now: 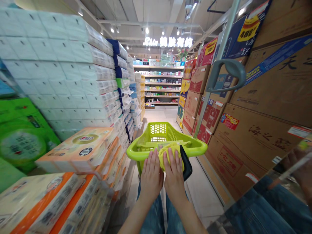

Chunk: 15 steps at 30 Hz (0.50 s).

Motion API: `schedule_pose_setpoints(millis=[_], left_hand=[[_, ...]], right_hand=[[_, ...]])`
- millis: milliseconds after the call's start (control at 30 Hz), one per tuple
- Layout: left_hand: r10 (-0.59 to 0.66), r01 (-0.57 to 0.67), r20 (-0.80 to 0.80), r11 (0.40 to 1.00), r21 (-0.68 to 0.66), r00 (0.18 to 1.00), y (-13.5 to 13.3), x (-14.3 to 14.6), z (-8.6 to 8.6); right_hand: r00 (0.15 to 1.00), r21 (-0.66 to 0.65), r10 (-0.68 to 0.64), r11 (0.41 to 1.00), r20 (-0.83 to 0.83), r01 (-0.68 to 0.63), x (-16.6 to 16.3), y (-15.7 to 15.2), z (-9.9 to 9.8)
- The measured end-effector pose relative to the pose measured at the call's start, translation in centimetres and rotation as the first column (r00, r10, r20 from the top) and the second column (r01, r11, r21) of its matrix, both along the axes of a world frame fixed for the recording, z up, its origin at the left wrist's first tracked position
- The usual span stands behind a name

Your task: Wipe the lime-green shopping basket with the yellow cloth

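Note:
A lime-green shopping basket cart (204, 148) stands in front of me, its perforated tub seen from behind. My left hand (151, 169) lies over the near rim, fingers pointing forward and thumb tucked below. Beside it, my right hand (174, 172) is closed over a yellow cloth (162, 155) bunched on the same rim. A curved black piece (187, 165) sticks out on the right of that hand; its kind is unclear. From the basket's right side a pale pole (202, 115) rises with a grey loop handle (240, 74) near its upper part.
Tall stacks of white tissue packs (60, 65) line the left, with orange packs (80, 143) lower and nearer. Cardboard boxes (268, 136) wall the right side. A tiled aisle (168, 112) leads to lit shelves (163, 84). A blurred person in jeans (258, 208) appears at lower right.

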<state>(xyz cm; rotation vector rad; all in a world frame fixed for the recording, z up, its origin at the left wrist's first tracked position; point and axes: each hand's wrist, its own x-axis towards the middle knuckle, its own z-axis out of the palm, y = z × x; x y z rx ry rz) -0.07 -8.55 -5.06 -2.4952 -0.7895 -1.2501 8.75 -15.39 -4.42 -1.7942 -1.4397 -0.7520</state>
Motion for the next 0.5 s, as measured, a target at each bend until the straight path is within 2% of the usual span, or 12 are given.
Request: schedule_pose_setpoints(millis=[100,267,400,500], left_hand=[[-0.008,0.008,0.007,1.0,-0.007,1.0,-0.2,0.0,0.3],[-0.001,0.001,0.0,1.0,-0.01,1.0,-0.5,0.1,0.5],[0.008,-0.008,-0.003,1.0,-0.018,1.0,-0.3,0.1,0.3],[-0.003,0.003,0.006,1.0,-0.018,1.0,-0.1,0.0,0.1]], right_hand=[[1.0,0.021,-0.005,1.0,-0.022,0.005,2.4,-0.9,-0.1],[0.982,0.164,-0.058,0.982,-0.181,0.089,5.1,-1.6,0.7],[0.965,0.183,-0.079,0.975,-0.249,0.127,3.6,-0.7,1.1],[0.978,0.13,-0.074,0.986,-0.197,0.1,1.2,0.1,0.8]])
